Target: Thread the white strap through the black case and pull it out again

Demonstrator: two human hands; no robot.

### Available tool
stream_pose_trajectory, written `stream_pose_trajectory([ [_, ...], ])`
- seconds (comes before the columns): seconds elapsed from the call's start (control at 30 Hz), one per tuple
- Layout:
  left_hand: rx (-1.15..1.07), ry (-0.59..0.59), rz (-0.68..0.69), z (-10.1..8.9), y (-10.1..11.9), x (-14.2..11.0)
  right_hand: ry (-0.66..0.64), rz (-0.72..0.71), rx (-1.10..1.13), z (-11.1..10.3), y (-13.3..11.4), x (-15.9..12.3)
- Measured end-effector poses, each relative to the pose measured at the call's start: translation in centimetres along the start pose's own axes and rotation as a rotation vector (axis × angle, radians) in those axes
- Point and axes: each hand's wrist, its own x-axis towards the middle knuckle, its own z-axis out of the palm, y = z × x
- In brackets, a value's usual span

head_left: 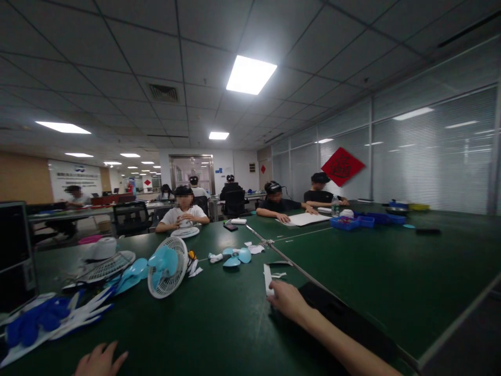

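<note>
My right hand (pixel 288 301) reaches out over the green table, its fingers closed on the near end of a white strip (pixel 267 275). What the strip is made of I cannot make out. Just beyond it lie some thin white scraps (pixel 278 275). A long black flat thing (pixel 332 308) rests on the table beside and beneath my right forearm. At the lower left edge, my left hand (pixel 100 360) is partly in view with its fingers apart and nothing in them. Blue-and-white gloves (pixel 43 321) lie nearest to it.
A fan head with a white grille (pixel 172 271) stands left of centre, near loose blue fan blades (pixel 233 256). A dark monitor (pixel 18 256) rises at the left. Several people sit beyond; one person's hands touch a white sheet (pixel 305 219). Blue bins (pixel 344 223) stand at the right.
</note>
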Motion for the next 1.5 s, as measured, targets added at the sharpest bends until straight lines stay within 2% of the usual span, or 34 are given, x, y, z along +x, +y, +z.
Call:
stream_pose_trajectory([
  [0.1, -0.018, 0.02, 0.01, 0.3, -0.2, 0.2, -0.008, -0.006, -0.009, -1.2, 1.7, -0.9],
  [0.2, -0.024, 0.046, 0.01, 0.4, -0.1, 0.1, -0.006, 0.007, -0.03, -2.6, 4.9, -2.3],
  [0.33, -0.017, 0.044, 0.028, -0.1, 0.3, -0.4, 0.011, 0.173, -0.068, -3.7, 10.1, -4.6],
  [0.43, 0.002, 0.037, 0.031, -0.2, 0.2, -0.3, -0.016, 0.253, -0.037, -3.8, 12.6, -6.2],
  [0.53, 0.013, -0.007, 0.027, 0.2, -0.6, 0.5, -0.032, 0.265, 0.017, -3.6, 13.3, -6.9],
  [0.7, 0.032, -0.034, 0.021, 1.1, -1.7, 1.6, 0.01, 0.274, 0.039, -3.8, 13.7, -6.5],
  [0.8, 0.041, -0.021, 0.022, 0.5, -0.8, 0.8, 0.088, 0.315, -0.015, -4.8, 15.0, -6.2],
  [0.93, 0.052, 0.021, -0.003, -1.3, 1.6, -1.9, 0.203, 0.296, -0.02, -6.1, 15.9, -5.4],
  [1.0, 0.04, 0.036, 0.022, -2.1, 2.7, -3.1, 0.203, 0.235, 0.041, -6.0, 14.8, -4.6],
  [1.07, 0.049, 0.068, 0.026, -2.6, 3.6, -4.0, 0.149, 0.124, 0.131, -5.3, 12.4, -3.7],
  [1.2, 0.051, 0.097, -0.012, -3.3, 4.7, -5.0, -0.021, -0.135, 0.265, -2.3, 4.6, -2.1],
  [1.33, 0.041, 0.119, -0.002, -3.9, 5.2, -5.6, -0.155, -0.36, 0.268, 0.9, -3.4, -0.9],
  [1.5, 0.03, 0.084, -0.045, -4.8, 6.2, -6.3, -0.241, -0.526, 0.25, 3.5, -10.0, 0.5],
])
